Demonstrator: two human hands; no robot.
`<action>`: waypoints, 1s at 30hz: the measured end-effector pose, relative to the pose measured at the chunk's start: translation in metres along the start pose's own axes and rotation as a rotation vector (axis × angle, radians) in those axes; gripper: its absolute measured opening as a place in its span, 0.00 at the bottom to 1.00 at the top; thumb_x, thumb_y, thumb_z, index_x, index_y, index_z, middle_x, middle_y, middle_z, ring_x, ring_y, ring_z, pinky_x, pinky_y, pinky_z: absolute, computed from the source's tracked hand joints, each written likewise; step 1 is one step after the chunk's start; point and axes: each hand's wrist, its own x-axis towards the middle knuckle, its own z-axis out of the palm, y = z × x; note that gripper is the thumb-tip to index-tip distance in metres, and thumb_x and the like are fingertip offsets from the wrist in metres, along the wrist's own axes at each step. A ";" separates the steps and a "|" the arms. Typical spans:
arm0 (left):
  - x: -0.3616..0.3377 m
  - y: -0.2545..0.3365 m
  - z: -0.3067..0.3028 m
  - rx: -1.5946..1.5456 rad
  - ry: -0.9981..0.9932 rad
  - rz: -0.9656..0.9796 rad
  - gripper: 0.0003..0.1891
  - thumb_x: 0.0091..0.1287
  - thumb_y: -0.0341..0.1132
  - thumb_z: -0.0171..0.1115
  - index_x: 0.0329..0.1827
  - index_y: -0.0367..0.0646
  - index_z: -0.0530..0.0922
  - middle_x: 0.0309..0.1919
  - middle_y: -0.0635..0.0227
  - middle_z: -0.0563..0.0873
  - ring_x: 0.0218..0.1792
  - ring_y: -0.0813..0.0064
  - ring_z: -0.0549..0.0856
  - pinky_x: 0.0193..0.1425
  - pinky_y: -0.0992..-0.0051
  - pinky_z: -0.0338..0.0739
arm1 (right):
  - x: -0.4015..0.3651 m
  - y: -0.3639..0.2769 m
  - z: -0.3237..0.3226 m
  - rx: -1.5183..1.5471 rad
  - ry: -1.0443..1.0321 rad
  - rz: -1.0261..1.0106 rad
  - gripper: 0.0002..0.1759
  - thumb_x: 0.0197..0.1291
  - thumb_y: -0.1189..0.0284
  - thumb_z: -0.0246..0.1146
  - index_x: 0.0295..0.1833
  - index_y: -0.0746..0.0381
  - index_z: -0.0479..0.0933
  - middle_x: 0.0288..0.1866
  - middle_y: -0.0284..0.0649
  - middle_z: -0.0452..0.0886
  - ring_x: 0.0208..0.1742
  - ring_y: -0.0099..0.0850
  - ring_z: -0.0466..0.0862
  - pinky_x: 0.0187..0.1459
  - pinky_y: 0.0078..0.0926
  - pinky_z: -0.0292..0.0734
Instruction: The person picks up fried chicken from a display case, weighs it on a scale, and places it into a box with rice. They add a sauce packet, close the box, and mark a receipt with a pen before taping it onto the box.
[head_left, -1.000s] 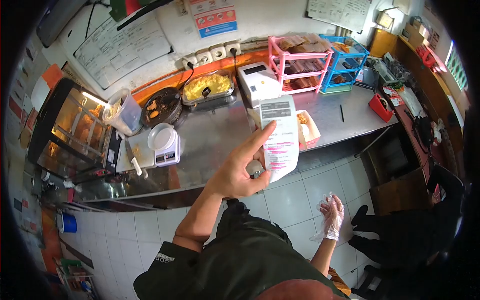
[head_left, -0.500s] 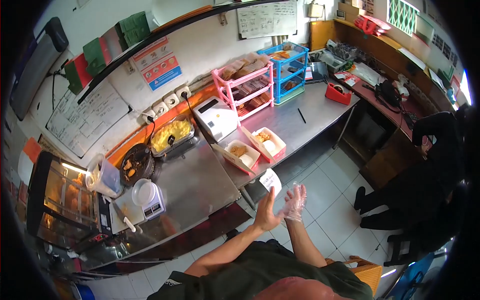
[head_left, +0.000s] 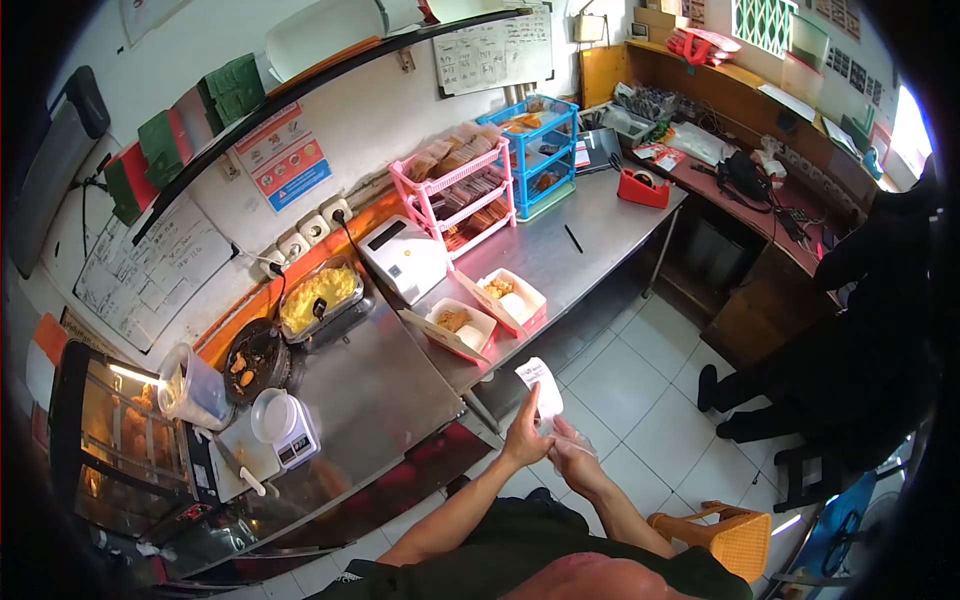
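Note:
A white paper receipt (head_left: 543, 388) is held up in front of my body, over the floor beside the steel counter. My left hand (head_left: 524, 440) grips it, with a finger laid along its face. My right hand (head_left: 577, 460), in a clear plastic glove, meets the receipt's lower end, its fingers closed there close to the left hand. Beyond my hands, two open food boxes stand on the counter's edge: a near box (head_left: 462, 328) and a far box (head_left: 512, 300), each with fried food and a white rounded portion.
A white printer (head_left: 402, 258), pink rack (head_left: 455, 190) and blue rack (head_left: 545, 150) line the wall. To the left are a kitchen scale (head_left: 285, 425), a knife (head_left: 247, 474) and a heated display case (head_left: 120, 430). A dark-clothed person (head_left: 850, 340) is at the right, near a wicker stool (head_left: 725, 540).
My gloved right hand was spread open, palm up, beside the left; it has now come in against the receipt's lower end. The view has shifted slightly, and more of the receipt shows.

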 end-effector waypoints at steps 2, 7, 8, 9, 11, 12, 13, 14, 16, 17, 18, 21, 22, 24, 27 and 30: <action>-0.001 -0.021 0.000 -0.075 0.044 -0.030 0.47 0.48 0.29 0.64 0.74 0.34 0.52 0.68 0.43 0.64 0.65 0.57 0.71 0.63 0.66 0.71 | -0.017 0.001 -0.011 0.046 -0.059 0.040 0.36 0.68 0.71 0.52 0.76 0.66 0.45 0.78 0.49 0.49 0.79 0.37 0.50 0.74 0.30 0.50; -0.009 -0.071 -0.054 -0.228 0.065 -0.070 0.39 0.56 0.26 0.58 0.72 0.30 0.54 0.63 0.46 0.71 0.59 0.64 0.77 0.60 0.70 0.74 | -0.072 -0.031 -0.034 -0.054 -0.462 -0.021 0.36 0.70 0.62 0.54 0.76 0.63 0.46 0.75 0.51 0.54 0.68 0.43 0.69 0.66 0.41 0.66; -0.011 -0.056 -0.058 -0.202 0.042 -0.097 0.39 0.55 0.24 0.57 0.73 0.31 0.54 0.63 0.47 0.71 0.59 0.66 0.78 0.60 0.71 0.74 | -0.070 -0.022 -0.045 -0.030 -0.240 -0.115 0.40 0.67 0.63 0.59 0.76 0.60 0.46 0.76 0.54 0.49 0.63 0.45 0.74 0.61 0.45 0.71; -0.013 -0.040 -0.061 -0.172 0.023 -0.125 0.39 0.54 0.22 0.55 0.73 0.32 0.54 0.62 0.48 0.72 0.58 0.67 0.79 0.59 0.72 0.75 | -0.066 -0.014 -0.048 -0.024 -0.233 -0.113 0.40 0.67 0.63 0.59 0.76 0.60 0.46 0.76 0.54 0.49 0.63 0.45 0.74 0.61 0.45 0.71; -0.016 0.000 -0.042 -0.104 -0.078 -0.119 0.39 0.52 0.19 0.52 0.73 0.33 0.55 0.61 0.49 0.73 0.57 0.67 0.79 0.59 0.71 0.75 | -0.054 0.000 -0.035 -0.291 0.061 -0.194 0.46 0.61 0.66 0.66 0.77 0.57 0.45 0.76 0.57 0.47 0.63 0.44 0.74 0.60 0.45 0.72; -0.018 -0.006 -0.017 -0.061 -0.042 0.064 0.41 0.51 0.18 0.54 0.73 0.35 0.55 0.56 0.53 0.78 0.53 0.70 0.82 0.57 0.70 0.77 | -0.048 0.012 -0.030 -0.172 -0.035 -0.065 0.50 0.57 0.69 0.69 0.77 0.57 0.44 0.75 0.56 0.49 0.65 0.41 0.71 0.60 0.41 0.72; -0.020 0.013 -0.003 -0.086 -0.126 0.007 0.42 0.52 0.21 0.60 0.74 0.35 0.55 0.60 0.52 0.75 0.56 0.69 0.80 0.58 0.70 0.76 | -0.037 0.029 -0.028 -0.174 -0.041 -0.064 0.50 0.57 0.69 0.69 0.77 0.57 0.44 0.75 0.56 0.49 0.65 0.41 0.71 0.60 0.41 0.72; -0.018 0.007 0.011 -0.003 -0.132 0.060 0.44 0.52 0.23 0.64 0.74 0.35 0.54 0.62 0.51 0.73 0.58 0.69 0.78 0.58 0.70 0.75 | -0.024 0.049 -0.029 -0.191 -0.017 -0.171 0.49 0.58 0.70 0.69 0.77 0.57 0.44 0.75 0.55 0.49 0.65 0.39 0.71 0.59 0.38 0.72; -0.014 0.001 0.014 0.084 -0.129 0.111 0.46 0.51 0.26 0.68 0.74 0.35 0.53 0.64 0.49 0.71 0.60 0.68 0.76 0.58 0.70 0.75 | -0.013 0.055 -0.024 -0.228 0.062 -0.378 0.38 0.60 0.74 0.65 0.73 0.59 0.55 0.65 0.49 0.65 0.55 0.30 0.77 0.53 0.28 0.75; -0.011 0.001 0.008 0.034 -0.113 0.116 0.48 0.51 0.29 0.71 0.75 0.35 0.52 0.66 0.48 0.68 0.62 0.67 0.74 0.59 0.70 0.75 | -0.018 0.047 -0.028 -0.230 0.055 -0.377 0.38 0.60 0.74 0.65 0.73 0.59 0.55 0.65 0.49 0.65 0.55 0.30 0.77 0.53 0.28 0.75; -0.007 0.002 0.001 -0.018 -0.099 0.123 0.51 0.51 0.32 0.74 0.75 0.35 0.51 0.68 0.47 0.66 0.65 0.67 0.72 0.59 0.70 0.74 | -0.029 0.035 -0.037 -0.266 0.116 -0.267 0.31 0.60 0.75 0.63 0.68 0.59 0.62 0.57 0.45 0.72 0.49 0.28 0.78 0.46 0.26 0.76; -0.006 0.013 -0.013 -0.039 -0.233 -0.003 0.51 0.52 0.35 0.75 0.75 0.35 0.50 0.68 0.47 0.65 0.63 0.66 0.73 0.59 0.70 0.74 | -0.052 0.043 -0.090 -0.333 0.415 -0.248 0.14 0.62 0.78 0.55 0.53 0.61 0.76 0.36 0.35 0.80 0.35 0.21 0.78 0.32 0.21 0.73; -0.005 0.008 -0.013 -0.018 -0.242 -0.014 0.50 0.53 0.35 0.75 0.75 0.34 0.51 0.67 0.48 0.68 0.59 0.68 0.77 0.58 0.71 0.75 | -0.068 0.047 -0.107 -0.395 0.532 -0.231 0.12 0.62 0.77 0.55 0.50 0.63 0.76 0.34 0.35 0.80 0.34 0.22 0.78 0.32 0.21 0.73; 0.002 -0.002 -0.011 -0.036 -0.246 -0.040 0.50 0.53 0.35 0.75 0.74 0.34 0.52 0.66 0.49 0.69 0.57 0.69 0.78 0.58 0.71 0.75 | -0.094 0.072 -0.132 -0.576 0.844 -0.294 0.10 0.62 0.75 0.55 0.47 0.65 0.76 0.31 0.36 0.79 0.32 0.24 0.77 0.31 0.22 0.72; 0.016 -0.015 -0.001 -0.054 -0.219 -0.016 0.49 0.53 0.36 0.74 0.74 0.35 0.53 0.63 0.50 0.73 0.49 0.68 0.82 0.52 0.71 0.79 | -0.134 0.137 -0.160 -0.409 1.004 -0.070 0.11 0.63 0.70 0.56 0.44 0.67 0.77 0.30 0.37 0.79 0.30 0.26 0.77 0.30 0.24 0.71; 0.036 -0.022 0.001 -0.100 -0.206 -0.043 0.48 0.54 0.35 0.73 0.75 0.37 0.53 0.62 0.51 0.74 0.47 0.69 0.83 0.51 0.71 0.79 | -0.122 0.140 -0.216 -0.448 1.001 -0.077 0.11 0.63 0.70 0.56 0.44 0.67 0.77 0.30 0.38 0.79 0.31 0.26 0.77 0.30 0.24 0.71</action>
